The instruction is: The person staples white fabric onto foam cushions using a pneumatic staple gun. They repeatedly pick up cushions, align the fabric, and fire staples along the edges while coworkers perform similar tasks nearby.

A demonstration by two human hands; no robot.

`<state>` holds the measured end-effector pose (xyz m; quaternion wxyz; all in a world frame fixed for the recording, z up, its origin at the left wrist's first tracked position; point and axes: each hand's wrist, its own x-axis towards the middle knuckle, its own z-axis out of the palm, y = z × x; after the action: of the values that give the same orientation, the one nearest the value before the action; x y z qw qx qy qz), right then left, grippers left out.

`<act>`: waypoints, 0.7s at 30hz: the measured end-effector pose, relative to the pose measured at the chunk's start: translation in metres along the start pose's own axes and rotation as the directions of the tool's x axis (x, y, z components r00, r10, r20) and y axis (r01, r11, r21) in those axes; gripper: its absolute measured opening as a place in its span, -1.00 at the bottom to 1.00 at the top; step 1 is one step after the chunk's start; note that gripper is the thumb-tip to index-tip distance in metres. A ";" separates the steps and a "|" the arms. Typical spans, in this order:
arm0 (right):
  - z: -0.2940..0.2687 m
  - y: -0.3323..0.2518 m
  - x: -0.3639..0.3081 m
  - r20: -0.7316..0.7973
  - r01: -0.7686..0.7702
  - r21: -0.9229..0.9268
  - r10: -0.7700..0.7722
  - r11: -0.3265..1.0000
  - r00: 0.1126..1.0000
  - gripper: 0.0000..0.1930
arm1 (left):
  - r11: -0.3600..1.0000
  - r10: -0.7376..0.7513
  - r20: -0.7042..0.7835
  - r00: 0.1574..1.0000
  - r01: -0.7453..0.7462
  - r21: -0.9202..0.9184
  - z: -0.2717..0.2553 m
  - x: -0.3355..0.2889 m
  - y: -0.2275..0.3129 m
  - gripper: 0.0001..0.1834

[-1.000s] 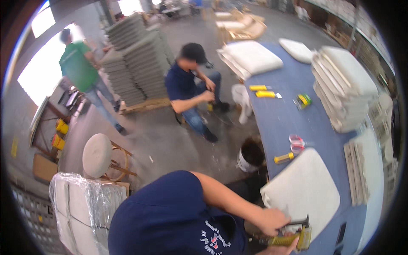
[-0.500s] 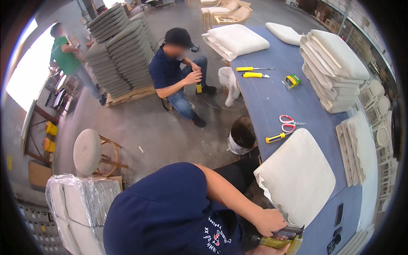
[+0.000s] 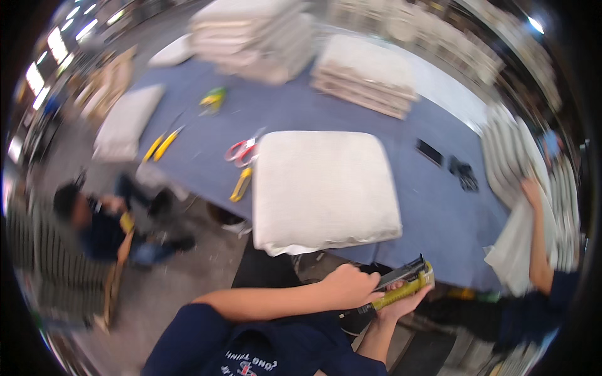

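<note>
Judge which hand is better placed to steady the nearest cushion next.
Probably the left hand: it looks closer to the cushion's near edge, while the right hand supports the yellow tool from below.

Both hands [image 3: 352, 287] hold a yellow tool [image 3: 401, 293] near a white cushion [image 3: 326, 191].

The staple gun [image 3: 406, 291] has a yellow body with a dark bar alongside; it is held aslant near the edge of the table [image 3: 448, 235], its head outward to the right.
</note>
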<state>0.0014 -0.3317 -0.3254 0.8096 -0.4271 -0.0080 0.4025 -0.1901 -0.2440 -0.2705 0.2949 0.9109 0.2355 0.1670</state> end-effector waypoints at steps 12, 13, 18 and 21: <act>-0.026 -0.027 0.094 0.408 -0.273 0.697 -0.054 0.663 0.911 -0.42 | 0.858 -0.236 0.346 0.908 0.362 -0.364 -0.082 -0.050 -0.083 -0.57; -0.027 -0.025 0.110 0.434 -0.273 0.706 -0.095 0.653 0.896 -0.48 | 0.802 -0.329 0.271 0.905 0.419 -0.426 -0.087 -0.062 -0.105 -0.63; -0.051 0.014 0.220 0.621 -0.438 0.680 -0.144 0.588 0.771 -0.83 | 0.766 -0.642 -0.245 0.726 0.599 -0.231 -0.159 -0.086 -0.248 -0.60; -0.054 0.050 0.240 0.594 -0.413 0.675 -0.118 0.611 0.796 -0.74 | 0.661 -0.601 -0.592 0.537 0.750 0.010 -0.196 -0.116 -0.320 -0.69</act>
<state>0.1510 -0.1952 -0.4741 0.8296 0.1130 -0.0439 0.5450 -0.4796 0.0137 -0.3354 0.1335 0.6897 0.6643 0.2553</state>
